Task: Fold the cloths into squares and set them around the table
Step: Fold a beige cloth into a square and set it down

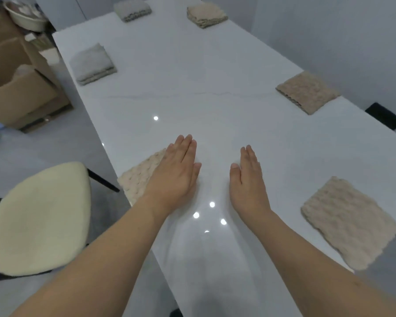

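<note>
From the head view, 6 folded cloths are lying along the white table's edges, 3 left, 3 right, seemingly 1 per seat. The left hand, fingers straight and together, is overlapping the near-left cream cloth; the right hand, likewise flat, is holding nothing.

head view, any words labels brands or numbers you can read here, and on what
None can be read.
Cardboard boxes: no print shows on the faces in view.
Folded cloths, such as the grey cloth and the beige cloth: no tags or labels show.
Table: only bare top and light glints.
Both hands, left hand and right hand, hold nothing printed.
</note>
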